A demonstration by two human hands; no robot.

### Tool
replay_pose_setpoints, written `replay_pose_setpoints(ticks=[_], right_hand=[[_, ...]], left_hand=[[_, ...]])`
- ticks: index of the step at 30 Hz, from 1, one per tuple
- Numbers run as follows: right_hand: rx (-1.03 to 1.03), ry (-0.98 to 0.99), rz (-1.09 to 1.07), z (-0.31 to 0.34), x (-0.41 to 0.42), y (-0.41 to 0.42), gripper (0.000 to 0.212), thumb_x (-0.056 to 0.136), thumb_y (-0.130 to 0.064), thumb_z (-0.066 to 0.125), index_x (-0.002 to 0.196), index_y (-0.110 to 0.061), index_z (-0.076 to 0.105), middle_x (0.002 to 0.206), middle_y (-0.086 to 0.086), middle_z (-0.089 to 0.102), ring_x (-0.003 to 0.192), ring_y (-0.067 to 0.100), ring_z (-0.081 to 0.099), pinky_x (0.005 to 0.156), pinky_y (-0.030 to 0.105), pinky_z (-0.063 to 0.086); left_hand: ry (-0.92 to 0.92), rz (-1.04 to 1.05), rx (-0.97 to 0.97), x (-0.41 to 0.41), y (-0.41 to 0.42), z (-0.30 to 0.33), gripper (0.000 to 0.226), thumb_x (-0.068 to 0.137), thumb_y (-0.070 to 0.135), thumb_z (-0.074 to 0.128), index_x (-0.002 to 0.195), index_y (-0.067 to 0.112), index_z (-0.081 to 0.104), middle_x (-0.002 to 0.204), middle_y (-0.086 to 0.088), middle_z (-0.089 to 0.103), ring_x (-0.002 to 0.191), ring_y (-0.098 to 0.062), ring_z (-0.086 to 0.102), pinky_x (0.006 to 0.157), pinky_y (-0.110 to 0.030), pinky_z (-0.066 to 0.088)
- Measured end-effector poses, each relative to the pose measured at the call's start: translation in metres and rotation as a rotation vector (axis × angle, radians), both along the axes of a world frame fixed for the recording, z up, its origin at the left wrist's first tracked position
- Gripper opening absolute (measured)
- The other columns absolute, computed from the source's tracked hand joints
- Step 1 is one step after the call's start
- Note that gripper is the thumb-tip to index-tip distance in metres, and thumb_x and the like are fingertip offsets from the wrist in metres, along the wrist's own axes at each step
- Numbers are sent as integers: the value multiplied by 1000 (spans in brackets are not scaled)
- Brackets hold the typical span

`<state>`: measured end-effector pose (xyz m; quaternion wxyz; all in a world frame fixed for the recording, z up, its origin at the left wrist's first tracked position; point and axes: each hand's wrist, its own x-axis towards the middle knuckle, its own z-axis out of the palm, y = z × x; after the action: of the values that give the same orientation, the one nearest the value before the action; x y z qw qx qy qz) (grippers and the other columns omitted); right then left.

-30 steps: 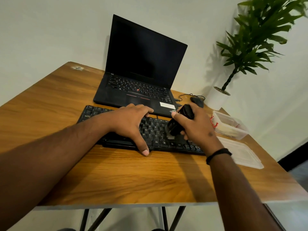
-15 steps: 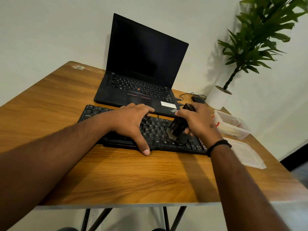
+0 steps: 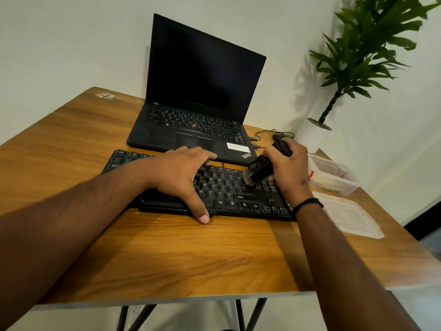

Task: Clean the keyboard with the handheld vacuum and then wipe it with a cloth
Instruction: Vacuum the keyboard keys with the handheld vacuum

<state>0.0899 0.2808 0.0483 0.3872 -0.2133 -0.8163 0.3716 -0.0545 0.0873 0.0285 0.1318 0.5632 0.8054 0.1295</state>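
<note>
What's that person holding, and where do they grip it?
The right hand grips the vacuum round its body, brush end on the keyboard. The left hand holds nothing; it rests on the keyboard.

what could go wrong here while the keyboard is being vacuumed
1. The handheld vacuum brush is on the keys at the right end of the keyboard; hard pressure might pop a keycap.
2. The right hand works close to the open plastic container and could knock it.
</note>
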Motion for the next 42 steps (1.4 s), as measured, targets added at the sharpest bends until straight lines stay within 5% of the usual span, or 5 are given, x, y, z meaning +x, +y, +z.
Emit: replay_pose_setpoints(ticks=[7, 13, 21, 26, 42], right_hand=[[-41, -169, 294, -18, -4, 16, 28, 83, -23, 78, 93, -34, 55, 91, -10, 65, 78, -6, 66, 62, 13, 53], [-139, 167, 59, -12, 3, 37, 10, 88, -35, 73, 83, -33, 64, 81, -12, 71, 87, 6, 70, 80, 35, 60], [88, 51, -122, -19, 2, 48, 26, 86, -40, 72, 67, -29, 57, 66, -9, 65, 69, 5, 64, 65, 25, 51], [44, 115, -54, -19, 0, 45, 20, 83, -40, 75, 70, -30, 64, 71, -8, 70, 75, 10, 70, 67, 40, 61], [314, -7, 101, -13, 5, 29, 31, 84, -27, 77, 67, -8, 59, 60, 4, 57, 57, 17, 51, 53, 30, 41]], left_hand=[[123, 22, 27, 13, 12, -7, 141, 49, 93, 65, 160, 32, 1, 160, 10, 18, 142, -13, 21, 118, -38, 25], [166, 63, 160, 44, 30, 6, 137, 50, 96, 54, 160, 33, 3, 162, 13, 14, 146, -11, 18, 117, -35, 24], [179, 78, 185, 55, 93, 3, 121, 50, 101, 53, 144, 25, 50, 141, 6, 51, 127, -15, 49, 100, -39, 46], [143, 23, 75, 45, 74, -1, 120, 42, 100, 59, 138, 29, 53, 133, 12, 48, 120, -12, 48, 100, -39, 47], [125, 81, 58, 40, 77, -3, 122, 41, 95, 67, 138, 24, 53, 130, 9, 51, 118, -15, 50, 96, -42, 50]])
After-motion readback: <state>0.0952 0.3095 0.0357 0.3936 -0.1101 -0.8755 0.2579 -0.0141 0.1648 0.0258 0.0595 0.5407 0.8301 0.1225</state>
